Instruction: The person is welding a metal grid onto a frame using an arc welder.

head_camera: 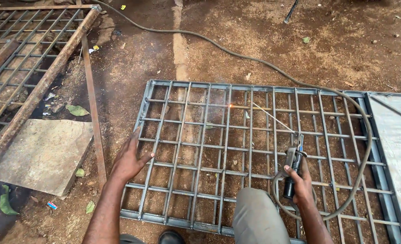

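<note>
Dirt ground, grey steel grid frame [254,153], electrode holder [292,168] in right hand [302,185]

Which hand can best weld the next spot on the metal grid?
Probably the right hand: it holds the electrode holder, rod tip sparking on the grid. The left hand only presses the frame.

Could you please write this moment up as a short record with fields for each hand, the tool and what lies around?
Left hand: left hand open, fingers spread, pressing on the left edge of the grey metal grille.
Right hand: right hand closed around the electrode holder.
Tool: welding rod slants up-left from the holder, its tip glowing at a grille bar.
Cable: cable runs from the holder, loops right, then away over the dirt.
Surroundings: rusty grille upper left; flat slab beside it.
</note>
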